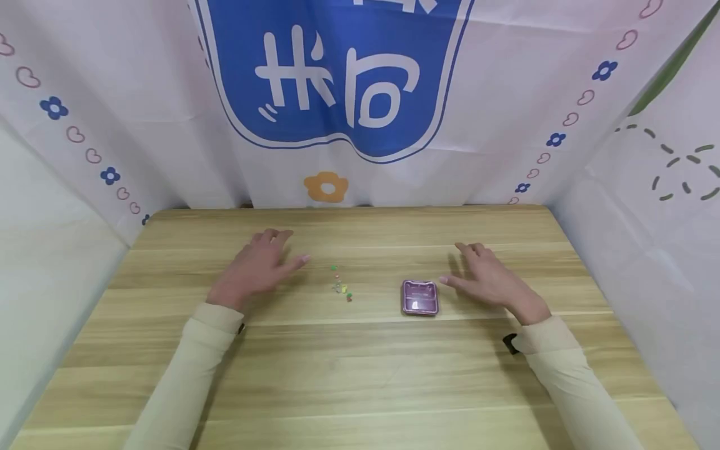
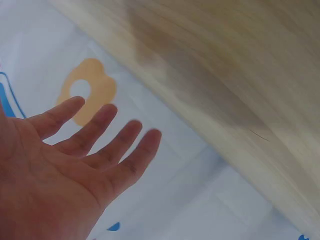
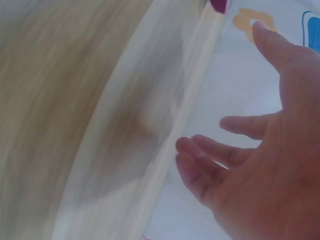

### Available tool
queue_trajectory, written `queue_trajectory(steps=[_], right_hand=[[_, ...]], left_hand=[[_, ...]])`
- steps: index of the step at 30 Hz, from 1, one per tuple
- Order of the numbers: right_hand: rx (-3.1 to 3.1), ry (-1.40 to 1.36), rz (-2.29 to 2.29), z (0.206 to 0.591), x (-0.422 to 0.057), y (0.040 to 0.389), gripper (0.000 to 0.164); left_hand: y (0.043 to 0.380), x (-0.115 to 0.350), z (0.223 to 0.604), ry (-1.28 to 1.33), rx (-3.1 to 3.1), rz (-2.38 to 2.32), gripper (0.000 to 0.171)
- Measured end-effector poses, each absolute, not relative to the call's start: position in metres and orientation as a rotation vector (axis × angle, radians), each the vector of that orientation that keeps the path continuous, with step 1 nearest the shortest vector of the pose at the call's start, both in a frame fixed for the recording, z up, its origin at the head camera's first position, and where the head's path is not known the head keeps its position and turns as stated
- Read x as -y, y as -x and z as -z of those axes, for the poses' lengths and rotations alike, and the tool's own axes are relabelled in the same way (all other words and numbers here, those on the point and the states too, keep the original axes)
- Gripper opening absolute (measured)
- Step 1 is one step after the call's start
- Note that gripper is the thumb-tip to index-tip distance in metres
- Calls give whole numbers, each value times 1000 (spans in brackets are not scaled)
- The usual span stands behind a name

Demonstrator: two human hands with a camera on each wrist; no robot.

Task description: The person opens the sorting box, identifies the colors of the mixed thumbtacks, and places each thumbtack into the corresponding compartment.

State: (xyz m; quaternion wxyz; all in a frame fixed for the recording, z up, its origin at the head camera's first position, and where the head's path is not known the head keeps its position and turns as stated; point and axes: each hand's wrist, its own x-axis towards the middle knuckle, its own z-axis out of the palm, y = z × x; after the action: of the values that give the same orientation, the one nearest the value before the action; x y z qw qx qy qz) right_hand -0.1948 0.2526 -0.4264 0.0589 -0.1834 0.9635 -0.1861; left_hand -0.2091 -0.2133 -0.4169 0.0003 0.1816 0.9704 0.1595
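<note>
A small purple square dish (image 1: 420, 297) with raised walls sits on the wooden table, right of centre; a corner of the dish (image 3: 219, 5) shows at the top of the right wrist view. To its left lie several tiny coloured pieces (image 1: 344, 289), green, yellow, red and pale, too small to identify. My left hand (image 1: 261, 269) hovers left of these pieces, fingers spread and holding nothing; its palm (image 2: 55, 185) shows bare in the left wrist view. Just right of the dish is my right hand (image 1: 486, 278), thumb near the dish's edge, fingers relaxed, nothing held.
The wooden table (image 1: 337, 375) ends at a white printed cloth (image 1: 506, 81) hanging behind it, with a blue emblem (image 1: 337, 81) and an orange flower (image 1: 326, 187). White cloth also hangs along both sides.
</note>
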Motion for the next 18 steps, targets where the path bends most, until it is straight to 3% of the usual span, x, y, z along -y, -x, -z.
queue_trajectory(steps=[10, 18], right_hand=[[-2841, 647, 635, 421, -243, 183, 78], [-2790, 686, 637, 422, -235, 174, 93]], left_hand=[[199, 186, 405, -596, -2961, -602, 82], [203, 168, 401, -709, -2905, -660, 75]])
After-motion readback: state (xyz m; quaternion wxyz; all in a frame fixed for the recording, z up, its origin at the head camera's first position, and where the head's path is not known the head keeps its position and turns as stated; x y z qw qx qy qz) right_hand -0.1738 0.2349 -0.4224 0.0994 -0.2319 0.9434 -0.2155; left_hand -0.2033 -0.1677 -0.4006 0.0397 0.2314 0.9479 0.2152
